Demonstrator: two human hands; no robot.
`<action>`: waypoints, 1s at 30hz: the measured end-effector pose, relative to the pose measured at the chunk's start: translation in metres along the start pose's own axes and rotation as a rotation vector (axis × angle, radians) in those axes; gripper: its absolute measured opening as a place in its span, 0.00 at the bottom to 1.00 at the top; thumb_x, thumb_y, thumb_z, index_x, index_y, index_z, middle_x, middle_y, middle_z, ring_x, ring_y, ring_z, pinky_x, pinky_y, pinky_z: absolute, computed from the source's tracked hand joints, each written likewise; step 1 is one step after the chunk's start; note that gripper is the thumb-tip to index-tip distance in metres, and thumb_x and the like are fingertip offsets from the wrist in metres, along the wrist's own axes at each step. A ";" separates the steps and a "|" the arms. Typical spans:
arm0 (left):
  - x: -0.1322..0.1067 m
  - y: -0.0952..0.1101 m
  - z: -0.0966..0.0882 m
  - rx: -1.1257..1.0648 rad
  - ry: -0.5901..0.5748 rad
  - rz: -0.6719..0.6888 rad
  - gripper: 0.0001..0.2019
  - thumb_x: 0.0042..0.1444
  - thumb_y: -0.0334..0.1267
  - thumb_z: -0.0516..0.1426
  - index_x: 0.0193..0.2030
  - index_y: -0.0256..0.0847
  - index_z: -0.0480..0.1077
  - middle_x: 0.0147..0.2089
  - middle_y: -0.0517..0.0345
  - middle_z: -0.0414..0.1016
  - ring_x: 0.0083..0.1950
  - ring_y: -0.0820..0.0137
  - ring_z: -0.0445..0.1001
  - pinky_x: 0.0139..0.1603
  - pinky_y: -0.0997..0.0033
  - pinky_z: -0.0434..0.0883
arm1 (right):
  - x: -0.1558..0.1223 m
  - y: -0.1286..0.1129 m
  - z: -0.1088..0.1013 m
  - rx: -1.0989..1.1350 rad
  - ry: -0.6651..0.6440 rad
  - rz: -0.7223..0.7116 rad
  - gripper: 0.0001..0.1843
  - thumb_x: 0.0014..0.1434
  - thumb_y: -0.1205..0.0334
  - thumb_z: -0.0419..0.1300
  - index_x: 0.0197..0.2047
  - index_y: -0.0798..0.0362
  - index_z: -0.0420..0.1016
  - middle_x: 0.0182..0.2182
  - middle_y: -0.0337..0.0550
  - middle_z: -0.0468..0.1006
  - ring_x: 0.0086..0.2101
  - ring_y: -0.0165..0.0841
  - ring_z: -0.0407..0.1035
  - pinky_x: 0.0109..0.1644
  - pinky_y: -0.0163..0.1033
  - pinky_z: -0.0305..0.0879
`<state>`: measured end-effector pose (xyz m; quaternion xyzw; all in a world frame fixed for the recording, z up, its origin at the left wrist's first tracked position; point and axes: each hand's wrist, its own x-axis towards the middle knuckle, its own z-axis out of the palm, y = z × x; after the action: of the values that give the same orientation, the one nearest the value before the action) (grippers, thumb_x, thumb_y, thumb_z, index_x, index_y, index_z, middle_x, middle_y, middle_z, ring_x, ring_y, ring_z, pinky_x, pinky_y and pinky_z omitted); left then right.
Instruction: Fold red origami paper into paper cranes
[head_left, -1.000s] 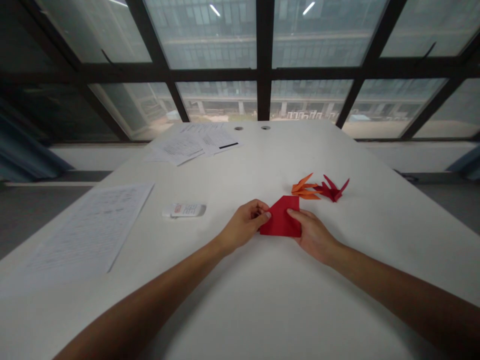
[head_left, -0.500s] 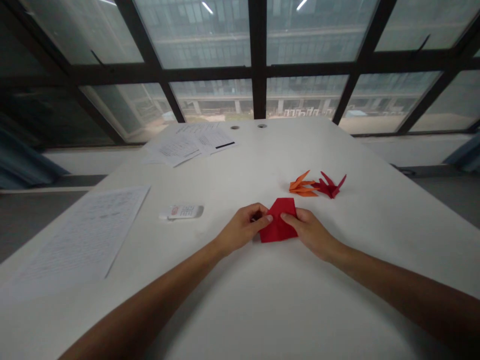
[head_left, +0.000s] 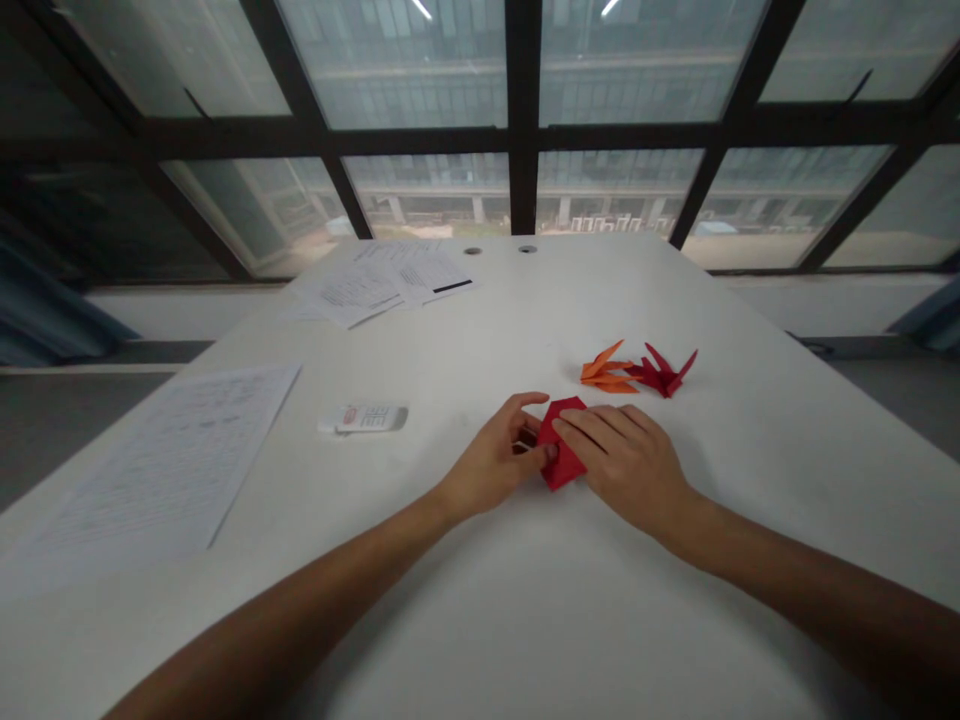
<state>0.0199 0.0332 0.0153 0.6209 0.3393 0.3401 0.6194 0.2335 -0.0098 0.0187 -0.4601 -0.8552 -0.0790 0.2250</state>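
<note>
A sheet of red origami paper [head_left: 559,473], folded into a small many-sided shape, is between my two hands, just above or on the white table. My left hand [head_left: 495,455] has its thumb on the paper's left part; its index finger is lifted and curved over a gap, the other fingers partly hidden. From the right, my right hand [head_left: 634,465] lies over the paper, fingers close together and covering its right side. Beyond it sit an orange origami crane [head_left: 606,370] and a dark red origami crane [head_left: 664,374], touching or nearly so.
A white remote control [head_left: 367,418] lies left of my hands. One printed sheet [head_left: 165,460] is at the table's left edge, and several more papers [head_left: 375,285] overlap at the far left. Two cable holes [head_left: 528,249] are near the far edge, before the windows.
My right hand has turned over the paper, its fingers now covering the right side. The red paper looks narrower and turned. My left index finger has lifted off it.
</note>
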 end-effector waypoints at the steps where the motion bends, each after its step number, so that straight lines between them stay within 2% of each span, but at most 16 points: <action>1: 0.001 -0.001 -0.003 0.138 0.017 0.052 0.28 0.58 0.34 0.63 0.64 0.45 0.63 0.44 0.55 0.76 0.40 0.70 0.75 0.44 0.69 0.73 | 0.000 -0.003 0.002 0.002 -0.028 0.017 0.22 0.66 0.71 0.56 0.61 0.50 0.76 0.57 0.53 0.81 0.51 0.50 0.75 0.53 0.55 0.68; 4: 0.006 -0.004 -0.017 0.566 0.081 0.140 0.18 0.63 0.33 0.55 0.59 0.42 0.69 0.50 0.50 0.79 0.43 0.66 0.77 0.46 0.66 0.74 | 0.000 -0.010 0.006 0.022 -0.104 0.047 0.21 0.64 0.67 0.61 0.60 0.51 0.74 0.57 0.54 0.80 0.50 0.49 0.75 0.53 0.54 0.68; 8: 0.010 -0.007 -0.032 0.749 0.054 0.191 0.12 0.63 0.34 0.56 0.50 0.43 0.77 0.49 0.51 0.81 0.50 0.60 0.75 0.58 0.57 0.69 | 0.001 -0.016 0.003 0.068 -0.165 0.048 0.16 0.67 0.50 0.62 0.52 0.51 0.75 0.47 0.50 0.82 0.46 0.47 0.75 0.53 0.54 0.67; 10: 0.010 -0.007 -0.034 0.801 0.047 0.217 0.11 0.64 0.35 0.56 0.48 0.44 0.78 0.47 0.51 0.80 0.51 0.58 0.73 0.61 0.54 0.66 | 0.002 -0.016 0.004 0.069 -0.161 0.115 0.15 0.68 0.48 0.60 0.48 0.51 0.75 0.44 0.49 0.83 0.44 0.46 0.75 0.52 0.53 0.67; 13: 0.011 -0.009 -0.032 0.847 0.079 0.242 0.11 0.65 0.36 0.55 0.45 0.42 0.79 0.49 0.48 0.77 0.54 0.56 0.71 0.62 0.54 0.65 | 0.003 -0.011 0.010 0.055 -0.159 0.220 0.12 0.67 0.50 0.61 0.44 0.50 0.73 0.40 0.48 0.83 0.41 0.45 0.76 0.49 0.51 0.68; 16: 0.011 -0.010 -0.029 0.848 0.096 0.233 0.11 0.67 0.36 0.53 0.45 0.41 0.78 0.47 0.48 0.77 0.51 0.58 0.72 0.58 0.57 0.68 | 0.003 -0.006 0.018 0.046 -0.166 0.244 0.12 0.64 0.51 0.65 0.41 0.50 0.72 0.36 0.47 0.82 0.38 0.44 0.75 0.47 0.51 0.68; 19: 0.009 -0.009 -0.028 0.816 0.095 0.211 0.17 0.69 0.35 0.50 0.60 0.43 0.71 0.44 0.52 0.78 0.45 0.62 0.75 0.54 0.61 0.70 | 0.003 -0.004 0.022 0.060 -0.158 0.261 0.10 0.62 0.54 0.66 0.40 0.49 0.71 0.35 0.46 0.82 0.37 0.44 0.75 0.46 0.50 0.67; 21: 0.008 -0.009 -0.029 0.809 0.093 0.216 0.23 0.69 0.34 0.48 0.70 0.45 0.63 0.45 0.53 0.78 0.45 0.63 0.75 0.54 0.62 0.71 | 0.002 -0.004 0.023 0.091 -0.154 0.283 0.08 0.62 0.57 0.65 0.41 0.49 0.71 0.35 0.44 0.82 0.36 0.42 0.75 0.45 0.48 0.67; 22: 0.008 -0.009 -0.029 0.823 0.087 0.225 0.25 0.69 0.33 0.48 0.72 0.46 0.61 0.46 0.53 0.77 0.46 0.63 0.75 0.55 0.62 0.71 | 0.002 -0.005 0.023 0.104 -0.153 0.292 0.07 0.62 0.60 0.64 0.42 0.48 0.71 0.35 0.44 0.82 0.36 0.41 0.75 0.45 0.47 0.67; 24: 0.008 -0.011 -0.030 0.885 0.073 0.253 0.24 0.69 0.32 0.47 0.69 0.47 0.67 0.48 0.51 0.76 0.48 0.63 0.74 0.56 0.61 0.70 | 0.002 -0.005 0.022 0.119 -0.152 0.305 0.08 0.62 0.63 0.62 0.45 0.49 0.71 0.36 0.44 0.82 0.36 0.40 0.75 0.44 0.45 0.66; 26: 0.008 -0.013 -0.030 0.951 0.073 0.274 0.21 0.69 0.32 0.47 0.60 0.45 0.75 0.51 0.48 0.74 0.51 0.61 0.74 0.59 0.60 0.70 | 0.002 -0.005 0.022 0.125 -0.154 0.314 0.12 0.62 0.66 0.60 0.50 0.50 0.71 0.36 0.45 0.82 0.36 0.40 0.76 0.43 0.44 0.66; 30: 0.009 -0.015 -0.029 0.982 0.101 0.277 0.15 0.69 0.38 0.52 0.52 0.41 0.79 0.56 0.45 0.73 0.57 0.57 0.71 0.64 0.55 0.68 | 0.002 -0.003 0.023 0.236 -0.156 0.395 0.25 0.62 0.69 0.57 0.62 0.51 0.65 0.35 0.43 0.83 0.35 0.39 0.77 0.40 0.41 0.66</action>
<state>0.0003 0.0570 0.0000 0.8606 0.4031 0.2491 0.1867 0.2231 -0.0018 -0.0006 -0.5936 -0.7668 0.1029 0.2215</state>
